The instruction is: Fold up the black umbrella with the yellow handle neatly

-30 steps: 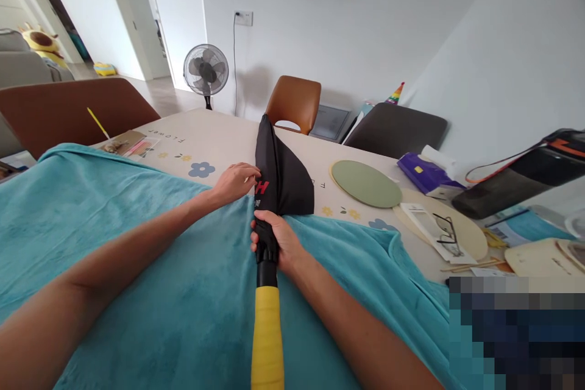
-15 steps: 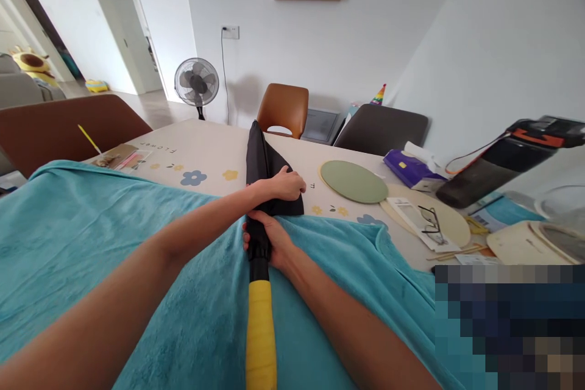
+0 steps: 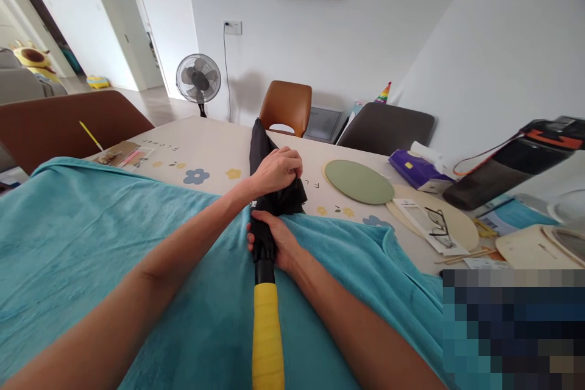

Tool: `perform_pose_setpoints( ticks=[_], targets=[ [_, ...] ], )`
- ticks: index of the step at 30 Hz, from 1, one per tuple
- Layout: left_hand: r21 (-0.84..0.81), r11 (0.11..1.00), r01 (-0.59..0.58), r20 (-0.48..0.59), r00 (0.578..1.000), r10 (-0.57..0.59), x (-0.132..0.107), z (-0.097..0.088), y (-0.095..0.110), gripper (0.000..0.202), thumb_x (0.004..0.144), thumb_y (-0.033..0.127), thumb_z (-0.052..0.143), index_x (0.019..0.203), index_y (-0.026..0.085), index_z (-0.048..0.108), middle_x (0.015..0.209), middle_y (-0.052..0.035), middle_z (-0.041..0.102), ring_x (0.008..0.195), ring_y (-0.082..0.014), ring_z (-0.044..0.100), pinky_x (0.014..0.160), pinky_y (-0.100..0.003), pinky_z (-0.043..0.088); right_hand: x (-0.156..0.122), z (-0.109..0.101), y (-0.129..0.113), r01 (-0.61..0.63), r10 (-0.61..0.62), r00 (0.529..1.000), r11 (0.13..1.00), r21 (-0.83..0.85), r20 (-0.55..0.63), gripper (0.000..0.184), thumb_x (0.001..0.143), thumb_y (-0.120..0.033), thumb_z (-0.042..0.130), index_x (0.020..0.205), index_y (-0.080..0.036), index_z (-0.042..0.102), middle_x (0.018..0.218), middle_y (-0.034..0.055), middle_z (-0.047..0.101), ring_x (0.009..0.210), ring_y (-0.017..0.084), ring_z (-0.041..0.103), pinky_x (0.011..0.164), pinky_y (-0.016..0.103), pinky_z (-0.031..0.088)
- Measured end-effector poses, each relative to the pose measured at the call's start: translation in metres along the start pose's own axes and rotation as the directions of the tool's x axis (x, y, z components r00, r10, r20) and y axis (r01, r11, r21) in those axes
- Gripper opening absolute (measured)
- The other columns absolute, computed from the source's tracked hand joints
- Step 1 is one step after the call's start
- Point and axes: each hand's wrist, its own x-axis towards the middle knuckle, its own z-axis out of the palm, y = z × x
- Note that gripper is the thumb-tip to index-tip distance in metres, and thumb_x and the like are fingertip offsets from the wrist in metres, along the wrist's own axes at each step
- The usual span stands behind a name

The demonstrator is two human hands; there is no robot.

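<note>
A black umbrella (image 3: pixel 258 143), folded down, lies lengthwise across the table with its tip pointing away from me. Its handle, wrapped in yellow (image 3: pixel 267 335), comes toward me over the turquoise blanket (image 3: pixel 192 317). My right hand (image 3: pixel 278 241) wraps round the umbrella's lower canopy, just above the black collar. Farther up, my left hand (image 3: pixel 278 170) crosses over the umbrella, its fingers closed on a loose fold of the black canopy. Part of that fold hangs out to the right, below the left hand.
Right of the umbrella lie a green oval mat (image 3: pixel 359 181), a purple tissue pack (image 3: pixel 418 170), glasses (image 3: pixel 437 228) and a dark bottle (image 3: pixel 503 164). A yellow pencil (image 3: pixel 91 136) is at the left. Chairs (image 3: pixel 287 106) and a fan (image 3: pixel 198 78) stand beyond the table.
My left hand has lifted slightly and turned, drawing the canopy fold in toward the umbrella's shaft. My right hand keeps its grip. The view has shifted slightly.
</note>
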Motion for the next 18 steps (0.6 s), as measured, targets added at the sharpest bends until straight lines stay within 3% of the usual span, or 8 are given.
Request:
perform_pose_setpoints(
  ticks=[3,8,13,18],
  targets=[
    [-0.124,0.985,0.124,0.009,0.992,-0.123,-0.001,-0.008,0.002,0.022,0.067,0.005,0.041,0.067,0.017,0.059,0.083,-0.0024,0.064,0.082,-0.0162,0.054,0.072,-0.028,0.043,0.0,0.0,0.0,-0.016,0.016,1.0,1.0,0.022,-0.007,0.011,0.082,-0.024,0.053,0.076,-0.016,0.049,0.051,-0.0014,0.056,0.037,0.011,0.052,0.036,0.022,0.047],
    [-0.4,0.841,0.365,0.134,0.931,-0.34,0.001,-0.023,-0.003,0.02,0.065,0.008,0.038,0.072,0.016,0.055,0.057,0.0029,0.052,0.045,-0.0084,0.048,0.045,-0.021,0.038,0.001,-0.002,0.0,-0.025,0.023,1.0,0.998,0.058,0.02,0.015,0.084,-0.027,0.053,0.075,-0.016,0.049,0.05,-0.0007,0.056,0.037,0.011,0.052,0.037,0.022,0.048],
    [-0.553,0.756,0.351,-0.037,0.896,-0.443,0.002,-0.05,-0.016,0.019,0.058,0.006,0.037,0.067,0.015,0.05,0.055,0.0036,0.048,0.04,-0.0064,0.045,0.039,-0.017,0.035,0.0,-0.003,0.0,-0.038,0.037,0.999,0.997,0.06,0.012,0.015,0.083,-0.027,0.053,0.074,-0.015,0.05,0.05,-0.0009,0.056,0.037,0.011,0.052,0.037,0.021,0.048],
    [-0.468,0.777,0.421,-0.002,0.879,-0.478,-0.007,-0.071,-0.021,0.018,0.057,0.007,0.038,0.067,0.016,0.05,0.051,0.0045,0.046,0.041,-0.0068,0.044,0.04,-0.017,0.034,0.002,-0.004,0.002,-0.029,0.028,0.999,0.997,0.065,0.028,0.017,0.084,-0.026,0.052,0.071,-0.014,0.051,0.05,-0.0004,0.055,0.038,0.01,0.051,0.037,0.021,0.048]
  ],
)
